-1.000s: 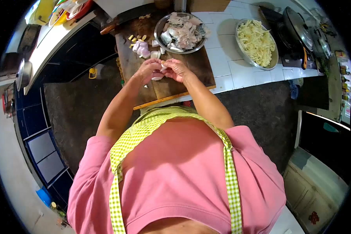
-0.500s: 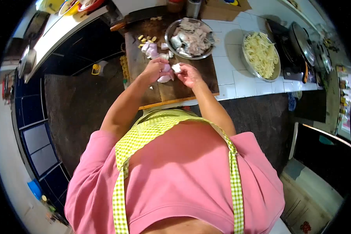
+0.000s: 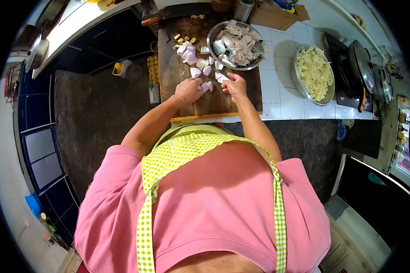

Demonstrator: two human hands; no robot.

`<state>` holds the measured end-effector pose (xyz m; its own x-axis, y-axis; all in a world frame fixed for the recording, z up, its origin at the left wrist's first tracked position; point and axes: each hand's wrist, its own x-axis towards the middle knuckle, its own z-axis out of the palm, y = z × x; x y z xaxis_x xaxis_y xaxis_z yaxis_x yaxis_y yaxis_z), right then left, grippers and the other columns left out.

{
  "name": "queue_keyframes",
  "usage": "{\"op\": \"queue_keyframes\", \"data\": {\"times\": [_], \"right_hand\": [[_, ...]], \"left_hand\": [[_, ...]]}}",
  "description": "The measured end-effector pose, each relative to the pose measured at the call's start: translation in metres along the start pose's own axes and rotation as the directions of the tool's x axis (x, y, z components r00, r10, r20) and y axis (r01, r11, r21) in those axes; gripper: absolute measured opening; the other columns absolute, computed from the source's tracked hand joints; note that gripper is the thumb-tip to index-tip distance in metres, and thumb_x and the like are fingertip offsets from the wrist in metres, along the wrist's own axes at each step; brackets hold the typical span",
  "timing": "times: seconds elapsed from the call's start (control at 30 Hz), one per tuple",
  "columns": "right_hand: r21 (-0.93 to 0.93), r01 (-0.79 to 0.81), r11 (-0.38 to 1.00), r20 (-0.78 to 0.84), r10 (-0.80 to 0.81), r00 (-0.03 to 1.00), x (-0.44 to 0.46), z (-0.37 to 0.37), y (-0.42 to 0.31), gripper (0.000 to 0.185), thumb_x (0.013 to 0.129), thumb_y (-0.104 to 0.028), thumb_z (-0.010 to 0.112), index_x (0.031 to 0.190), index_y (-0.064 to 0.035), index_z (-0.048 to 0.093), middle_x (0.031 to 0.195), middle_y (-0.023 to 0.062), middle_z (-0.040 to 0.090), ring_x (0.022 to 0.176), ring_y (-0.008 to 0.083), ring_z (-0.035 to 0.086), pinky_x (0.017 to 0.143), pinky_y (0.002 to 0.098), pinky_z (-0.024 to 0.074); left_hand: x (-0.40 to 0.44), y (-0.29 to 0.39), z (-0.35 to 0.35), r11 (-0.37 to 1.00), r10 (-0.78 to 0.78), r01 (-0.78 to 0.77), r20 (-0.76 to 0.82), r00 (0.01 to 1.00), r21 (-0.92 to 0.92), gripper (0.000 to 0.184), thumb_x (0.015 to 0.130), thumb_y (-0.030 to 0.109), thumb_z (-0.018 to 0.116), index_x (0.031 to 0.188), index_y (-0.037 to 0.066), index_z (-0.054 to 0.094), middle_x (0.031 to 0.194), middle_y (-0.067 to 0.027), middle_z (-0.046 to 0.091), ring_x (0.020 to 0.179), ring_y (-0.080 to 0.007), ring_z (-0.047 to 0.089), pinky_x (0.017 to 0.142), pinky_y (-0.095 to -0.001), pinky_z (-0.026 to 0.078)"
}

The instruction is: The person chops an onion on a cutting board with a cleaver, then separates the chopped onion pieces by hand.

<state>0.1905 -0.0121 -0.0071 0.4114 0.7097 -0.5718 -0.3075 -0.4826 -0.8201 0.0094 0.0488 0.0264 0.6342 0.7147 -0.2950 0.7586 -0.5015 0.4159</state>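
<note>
On the wooden cutting board [image 3: 168, 68], my left hand [image 3: 188, 91] has its fingers curled over pale purple onion pieces [image 3: 207, 86] near the front. My right hand [image 3: 236, 87] pinches a white-and-purple onion piece [image 3: 221, 78] between thumb and fingers. Farther back, between the hands, several more onion chunks [image 3: 189, 57] lie loose, some purple-skinned and some white. Small yellow pieces that look like ginger [image 3: 177, 38] are scattered behind them. A metal bowl [image 3: 210, 51] of cut raw fish [image 3: 238, 44] stands at the board's back right, just beyond my right hand.
A cleaver with a wooden handle [image 3: 151, 21] lies at the board's back edge. Right of the board, a metal bowl [image 3: 300, 84] of pale shredded vegetable stands on white tiles [image 3: 271, 91]. Beyond are a black wok [image 3: 361, 68] and a cardboard box [image 3: 278, 17]. A plastic jug [image 3: 131, 70] stands at left.
My hands have moved apart; the right one carries its onion piece away from the left. More separate onion pieces now show on the board. The view has shifted slightly.
</note>
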Motion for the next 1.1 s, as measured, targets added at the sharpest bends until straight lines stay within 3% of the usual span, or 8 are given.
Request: {"op": "queue_keyframes", "data": {"times": [0.23, 0.3, 0.43, 0.57, 0.63, 0.77, 1.0, 1.1], "right_hand": [[0.015, -0.05, 0.999, -0.004, 0.05, 0.999, 0.004, 0.002, 0.003, 0.039, 0.07, -0.002, 0.06, 0.108, 0.0037, 0.054, 0.079, 0.0075, 0.061, 0.058, 0.0117, 0.058, 0.043, 0.0212, 0.0478], [-0.005, 0.088, 0.996, 0.101, -0.087, 0.991, 0.005, 0.004, 0.01, 0.036, 0.07, 0.0, 0.058, 0.107, 0.0041, 0.055, 0.083, 0.0085, 0.061, 0.062, 0.0118, 0.059, 0.046, 0.0215, 0.049], [-0.139, 0.154, 0.978, 0.152, -0.133, 0.979, 0.001, 0.011, 0.015, 0.036, 0.07, 0.003, 0.055, 0.106, 0.0049, 0.055, 0.087, 0.0097, 0.06, 0.065, 0.0121, 0.059, 0.05, 0.0221, 0.0504], [0.025, -0.03, 0.999, 0.225, 0.024, 0.974, -0.005, 0.011, 0.0, 0.029, 0.073, -0.002, 0.062, 0.102, 0.0005, 0.058, 0.085, 0.0065, 0.061, 0.065, 0.0118, 0.059, 0.052, 0.022, 0.0502], [0.101, -0.118, 0.988, 0.303, 0.083, 0.949, -0.007, 0.008, -0.004, 0.027, 0.074, -0.005, 0.064, 0.1, -0.0016, 0.059, 0.084, 0.0052, 0.062, 0.065, 0.0117, 0.059, 0.052, 0.0218, 0.0499], [0.202, -0.118, 0.972, 0.37, 0.036, 0.928, -0.004, 0.009, -0.004, 0.022, 0.074, -0.013, 0.068, 0.093, -0.0045, 0.06, 0.077, 0.003, 0.062, 0.064, 0.0108, 0.061, 0.05, 0.0209, 0.0483], [0.02, -0.043, 0.999, 0.349, 0.034, 0.936, 0.003, 0.017, -0.007, 0.02, 0.075, -0.017, 0.064, 0.089, -0.0047, 0.06, 0.077, 0.0054, 0.063, 0.063, 0.0126, 0.062, 0.054, 0.0237, 0.0506], [-0.027, -0.094, 0.995, 0.339, 0.097, 0.936, 0.003, 0.017, -0.012, 0.021, 0.075, -0.022, 0.064, 0.086, -0.0043, 0.061, 0.075, 0.0059, 0.063, 0.059, 0.0128, 0.061, 0.05, 0.0238, 0.05]], "left_hand": [[0.005, -0.011, -0.004, 0.921, -0.3, 0.303, 0.051, 0.953, -0.243, 0.036, 0.072, 0.027, 0.061, 0.105, 0.014, 0.056, 0.093, -0.0136, 0.06, 0.088, -0.0323, 0.058, 0.073, -0.0416, 0.047], [-0.007, 0.009, -0.016, 0.99, -0.126, 0.113, -0.168, 0.978, -0.083, 0.039, 0.071, 0.026, 0.062, 0.108, 0.015, 0.054, 0.096, -0.0126, 0.059, 0.089, -0.0325, 0.057, 0.073, -0.0415, 0.046], [0.003, 0.009, -0.006, 0.992, 0.124, -0.122, -0.033, 0.992, 0.041, 0.043, 0.071, 0.025, 0.062, 0.112, 0.016, 0.052, 0.099, -0.0118, 0.057, 0.091, -0.0329, 0.056, 0.073, -0.0413, 0.046], [0.019, 0.008, 0.002, 0.898, 0.009, -0.085, -0.175, 0.985, -0.432, 0.043, 0.07, 0.022, 0.063, 0.112, 0.014, 0.056, 0.082, -0.0098, 0.063, 0.078, -0.0277, 0.061, 0.069, -0.0367, 0.048], [0.025, 0.006, 0.001, 0.8, 0.023, -0.003, 0.026, 0.999, -0.6, 0.032, 0.072, 0.02, 0.063, 0.102, 0.008, 0.061, 0.073, -0.0075, 0.064, 0.067, -0.0193, 0.062, 0.062, -0.0316, 0.049], [0.034, -0.001, 0.005, 0.576, -0.11, 0.223, 0.196, 0.974, -0.787, 0.024, 0.074, 0.019, 0.063, 0.092, 0.002, 0.064, 0.073, -0.0063, 0.064, 0.062, -0.0108, 0.06, 0.056, -0.0247, 0.049], [0.026, 0.006, 0.004, 0.629, -0.165, 0.167, 0.08, 0.983, -0.759, 0.022, 0.073, 0.012, 0.06, 0.091, -0.001, 0.062, 0.075, -0.0081, 0.063, 0.063, -0.0116, 0.06, 0.055, -0.0245, 0.051], [0.029, 0.002, 0.002, 0.288, -0.2, 0.225, 0.171, 0.965, -0.931, 0.028, 0.073, 0.01, 0.06, 0.099, 0.0, 0.058, 0.078, -0.0098, 0.063, 0.063, -0.0135, 0.061, 0.054, -0.0256, 0.052]]}}
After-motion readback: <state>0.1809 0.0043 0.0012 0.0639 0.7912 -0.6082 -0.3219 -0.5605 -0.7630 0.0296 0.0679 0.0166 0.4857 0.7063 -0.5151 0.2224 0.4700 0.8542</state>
